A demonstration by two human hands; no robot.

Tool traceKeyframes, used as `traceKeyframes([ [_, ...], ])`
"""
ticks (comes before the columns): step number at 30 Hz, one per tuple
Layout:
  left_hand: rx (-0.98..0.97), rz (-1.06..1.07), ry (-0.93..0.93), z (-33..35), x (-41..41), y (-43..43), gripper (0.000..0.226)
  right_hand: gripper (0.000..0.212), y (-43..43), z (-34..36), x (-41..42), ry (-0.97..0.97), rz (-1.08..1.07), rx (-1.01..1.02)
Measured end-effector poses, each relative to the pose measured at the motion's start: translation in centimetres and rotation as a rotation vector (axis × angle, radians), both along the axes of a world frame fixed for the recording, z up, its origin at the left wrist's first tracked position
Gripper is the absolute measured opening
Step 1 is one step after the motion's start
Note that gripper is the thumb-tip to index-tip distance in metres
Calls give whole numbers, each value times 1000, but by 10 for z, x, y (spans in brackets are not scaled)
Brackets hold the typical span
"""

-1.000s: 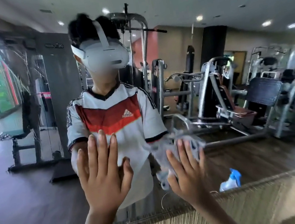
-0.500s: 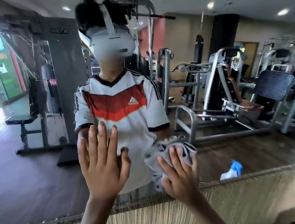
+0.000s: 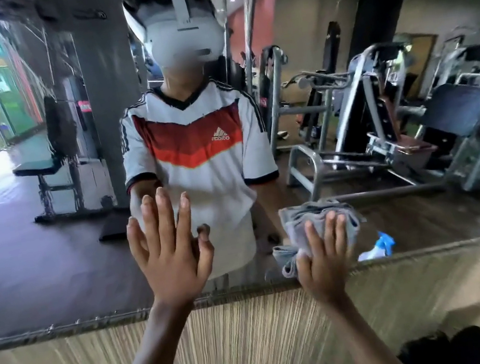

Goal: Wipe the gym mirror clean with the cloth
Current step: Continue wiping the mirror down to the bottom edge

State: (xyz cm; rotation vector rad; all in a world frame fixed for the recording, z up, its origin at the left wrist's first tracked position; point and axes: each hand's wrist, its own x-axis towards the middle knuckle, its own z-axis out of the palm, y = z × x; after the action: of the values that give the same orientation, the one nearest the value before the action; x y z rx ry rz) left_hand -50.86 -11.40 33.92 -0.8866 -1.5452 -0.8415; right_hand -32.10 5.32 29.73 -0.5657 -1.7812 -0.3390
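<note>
The mirror (image 3: 24, 265) filled the whole upper part of the view, with its bottom edge running across just under both wrists. The grey cloth (image 3: 311, 217) was bunched up low on the glass, a bit right of centre and just above that bottom edge. The right hand (image 3: 323, 253) was pressing it flat against the mirror, fingers straight and spread over the fabric rather than curled round it, and a loose tail of cloth hung out on the thumb side. The left hand (image 3: 170, 257) was up beside it, near but not touching the cloth. Its palm was toward the glass and its fingers were straight and fanned out, holding nothing. It looked like it was resting on the mirror, since its reflection met it at the thumb.

Everything else was reflection: a person in a white jersey (image 3: 196, 157) with a red chevron, grey weight machines (image 3: 382, 126) off to the right, a bench (image 3: 39, 164) on the left, and a blue-topped spray bottle (image 3: 379, 245) just right of the cloth. Smeary streaks showed on the upper left of the glass. Below the mirror ran a tan, striped wall panel (image 3: 227, 342).
</note>
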Motion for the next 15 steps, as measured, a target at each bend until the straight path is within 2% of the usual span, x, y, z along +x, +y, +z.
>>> traceKeyframes([
  [3,15,25,12,0,-1,2,63,57,5,47,-5,391,-22,-260],
  [4,20,21,11,-1,-1,2,62,58,-2,61,-17,463,-8,-314],
  [6,21,5,14,-3,0,1,61,61,-25,70,-40,425,25,-306],
  [10,10,6,26,-3,-2,-1,57,69,-37,7,-37,-50,57,16],
  [11,7,0,36,-3,-3,-1,57,68,-27,-3,-26,-92,49,49],
  [12,2,-4,49,-3,-4,-2,57,66,-19,-2,-15,-66,36,19],
  [15,11,7,82,-4,-7,-2,58,64,-4,47,-5,199,-18,-159],
])
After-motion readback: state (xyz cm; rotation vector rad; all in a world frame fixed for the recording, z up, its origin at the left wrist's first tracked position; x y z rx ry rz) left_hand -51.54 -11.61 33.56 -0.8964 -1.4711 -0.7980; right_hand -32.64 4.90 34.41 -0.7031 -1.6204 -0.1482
